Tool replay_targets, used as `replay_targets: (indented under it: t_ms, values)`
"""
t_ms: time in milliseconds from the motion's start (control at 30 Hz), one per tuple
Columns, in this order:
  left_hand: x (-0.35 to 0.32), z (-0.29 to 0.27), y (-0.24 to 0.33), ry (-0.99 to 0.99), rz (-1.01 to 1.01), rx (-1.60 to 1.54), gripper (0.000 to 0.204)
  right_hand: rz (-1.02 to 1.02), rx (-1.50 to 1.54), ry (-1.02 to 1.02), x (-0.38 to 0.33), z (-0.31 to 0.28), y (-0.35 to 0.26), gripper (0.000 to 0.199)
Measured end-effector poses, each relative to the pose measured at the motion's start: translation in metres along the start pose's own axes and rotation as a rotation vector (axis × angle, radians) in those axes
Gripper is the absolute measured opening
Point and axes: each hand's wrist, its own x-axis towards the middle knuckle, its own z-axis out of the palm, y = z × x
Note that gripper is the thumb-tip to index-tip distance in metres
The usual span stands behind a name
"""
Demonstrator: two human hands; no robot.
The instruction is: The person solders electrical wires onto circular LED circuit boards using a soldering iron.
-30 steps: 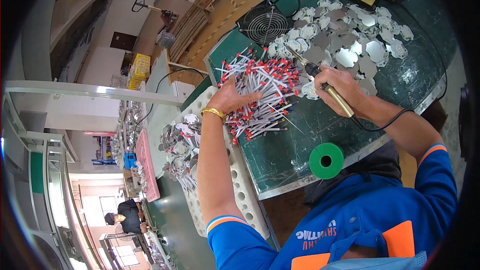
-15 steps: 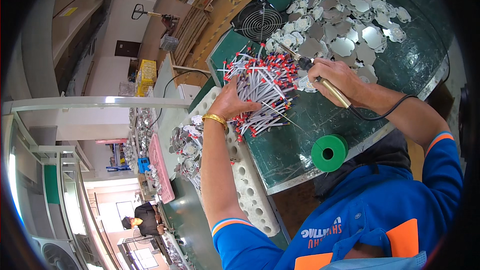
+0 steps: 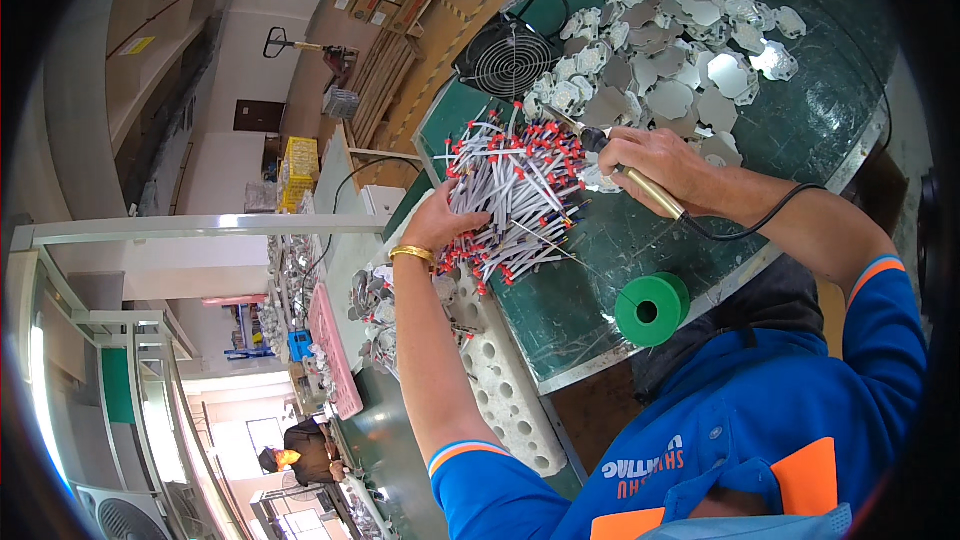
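Note:
My right hand is wrapped around a soldering iron with a gold-coloured handle. Its metal tip points toward the boundary between a heap of cut wires and a pile of metal plates. At the left edge of the wire heap, my left hand rests with thumb and fingers apart, touching the wires. The wires have grey sleeves and red ends. Beyond the iron lie many silvery plates with scalloped edges, some carrying white parts. A thin strand of solder crosses the front of the wire heap.
A green solder spool stands near the table's front edge. A black fan sits behind the wires. On the left lies a pale board with round holes, beside more parts. Another person is at a far bench.
My left thumb has drawn back toward the fingers at the heap's left edge. The right hand and iron have shifted slightly left in the picture, along with the whole view.

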Motion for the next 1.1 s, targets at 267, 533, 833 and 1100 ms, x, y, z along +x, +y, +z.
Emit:
replay_targets:
  t_ms: [267,533,833,1100]
  values:
    - [0.015,-0.001,-0.004,0.053,-0.036,0.175,0.062,-0.014,-0.005,0.013,0.002,-0.001,-0.001,0.029]
    - [0.001,-0.003,0.01,0.16,-0.041,0.412,0.06,-0.019,-0.011,0.022,0.003,-0.002,0.001,0.03]
    - [-0.036,-0.022,0.007,0.247,-0.029,0.46,0.059,-0.034,-0.026,0.03,0.001,-0.001,-0.003,0.031]
    - [-0.101,-0.025,-0.006,0.337,-0.163,-0.343,0.039,0.004,-0.035,-0.009,-0.001,-0.002,-0.005,0.027]
